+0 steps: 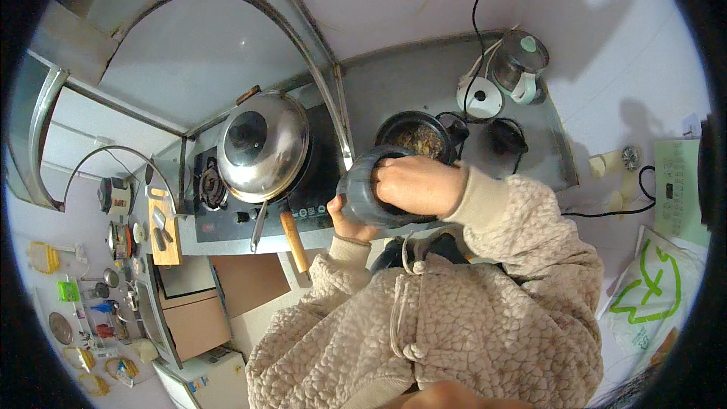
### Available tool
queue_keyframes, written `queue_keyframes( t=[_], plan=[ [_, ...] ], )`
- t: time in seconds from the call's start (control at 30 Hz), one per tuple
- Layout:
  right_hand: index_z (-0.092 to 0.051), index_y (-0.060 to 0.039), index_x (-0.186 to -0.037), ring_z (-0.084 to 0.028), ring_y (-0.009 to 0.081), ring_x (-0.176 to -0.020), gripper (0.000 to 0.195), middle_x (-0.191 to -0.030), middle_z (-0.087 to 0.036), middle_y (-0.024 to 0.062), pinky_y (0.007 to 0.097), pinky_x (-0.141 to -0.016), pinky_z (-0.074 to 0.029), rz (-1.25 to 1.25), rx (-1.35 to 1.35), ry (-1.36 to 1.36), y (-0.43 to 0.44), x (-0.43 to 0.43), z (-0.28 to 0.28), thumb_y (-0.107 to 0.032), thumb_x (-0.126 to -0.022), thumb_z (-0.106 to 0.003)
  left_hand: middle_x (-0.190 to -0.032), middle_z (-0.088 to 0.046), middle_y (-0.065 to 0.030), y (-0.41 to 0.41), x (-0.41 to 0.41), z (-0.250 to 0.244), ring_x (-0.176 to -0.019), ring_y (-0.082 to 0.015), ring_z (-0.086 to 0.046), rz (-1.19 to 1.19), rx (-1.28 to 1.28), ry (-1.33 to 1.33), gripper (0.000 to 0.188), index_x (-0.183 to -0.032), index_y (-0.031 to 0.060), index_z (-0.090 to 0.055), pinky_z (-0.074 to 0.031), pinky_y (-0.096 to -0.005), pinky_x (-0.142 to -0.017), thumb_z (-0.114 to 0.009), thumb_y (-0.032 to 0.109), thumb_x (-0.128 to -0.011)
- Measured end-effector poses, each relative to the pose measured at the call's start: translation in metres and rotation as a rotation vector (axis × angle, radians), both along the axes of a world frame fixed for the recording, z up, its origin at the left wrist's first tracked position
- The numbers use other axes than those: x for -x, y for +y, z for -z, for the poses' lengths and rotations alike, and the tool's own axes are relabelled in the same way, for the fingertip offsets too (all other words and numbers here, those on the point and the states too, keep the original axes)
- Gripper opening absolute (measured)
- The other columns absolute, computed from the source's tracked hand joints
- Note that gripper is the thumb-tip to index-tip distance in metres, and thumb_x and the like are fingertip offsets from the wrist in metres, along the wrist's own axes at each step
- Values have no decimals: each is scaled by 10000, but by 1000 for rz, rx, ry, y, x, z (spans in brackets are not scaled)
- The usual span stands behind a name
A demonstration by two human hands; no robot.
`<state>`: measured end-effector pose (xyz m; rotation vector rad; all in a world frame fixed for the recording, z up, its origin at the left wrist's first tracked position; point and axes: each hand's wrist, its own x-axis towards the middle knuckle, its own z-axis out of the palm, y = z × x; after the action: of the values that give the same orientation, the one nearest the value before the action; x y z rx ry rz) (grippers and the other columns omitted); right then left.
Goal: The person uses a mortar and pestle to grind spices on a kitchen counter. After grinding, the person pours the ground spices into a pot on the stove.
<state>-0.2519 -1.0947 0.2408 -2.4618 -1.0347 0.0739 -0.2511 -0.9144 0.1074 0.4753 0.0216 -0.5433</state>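
My left hand (349, 221) grips the outer side of a dark grey, rounded pot (359, 184), tilted above the counter's front edge. Into its opening reaches my right hand (417, 184); the fingertips are hidden inside, so whether they hold anything cannot be seen. Just behind stands a black pot (392, 119) with brownish, dried-looking pieces (423, 139) in it. A black lid-like object (507, 136) lies to the right of that pot.
On the black gas hob (332, 153) at left sits a wok under a domed metal lid (272, 142), its wooden handle (293, 238) sticking out over the front edge. A glass kettle (519, 59), a white kettle base (480, 97) and a black cord (476, 11) are at the back right.
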Motion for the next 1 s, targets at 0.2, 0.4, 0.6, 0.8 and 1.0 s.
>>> queue_keyframes(
  t=[0.2, 0.4, 0.6, 0.8, 1.0],
  plan=[
    [-641, -2, -837, -635, 313, -832, 149, -874, -635, 153, 380, -710, -532, 37, 87, -31, -4, -3, -8, -56, -723, -562, -1293, -511, -126, 6, 0, 5, -1188, -315, -479, -17, -7, 48, 633, -1262, 120, -511, -370, -489, -1015, -560, 490, -751],
    [-615, 18, -830, -617, 327, -851, 135, -889, -625, 156, 389, -722, -513, -40, 23, 39, -5, -6, 6, -41, -722, -559, -1274, -529, -123, 1, 0, 3, -1183, -313, -485, 4, 77, 71, 637, -1244, 112, -531, -385, -483, -1003, -555, 508, -747],
    [-619, 4, -838, -627, 326, -833, 139, -876, -629, 156, 388, -718, -515, 40, -2, 29, 3, -8, 26, -39, -715, -571, -1274, -526, -133, 3, -2, 5, -1178, -326, -487, -28, -26, 21, 639, -1245, 103, -527, -388, -503, -997, -560, 503, -748],
    [-621, 18, -822, -635, 321, -821, 136, -882, -630, 153, 377, -695, -531, 18, 101, 25, 3, -1, 8, -63, -737, -554, -1278, -521, -140, 4, -3, 6, -1168, -321, -496, -39, 34, 80, 625, -1243, 99, -525, -387, -497, -998, -563, 477, -747],
    [-621, 24, -873, -622, 367, -829, 173, -893, -633, 198, 411, -732, -515, 76, -11, 69, -3, -8, 13, -11, -711, -573, -1272, -523, -136, 11, -9, 0, -1151, -316, -511, -16, -54, 27, 703, -1260, 93, -499, -388, -480, -1005, -624, 490, -694]
  ],
)
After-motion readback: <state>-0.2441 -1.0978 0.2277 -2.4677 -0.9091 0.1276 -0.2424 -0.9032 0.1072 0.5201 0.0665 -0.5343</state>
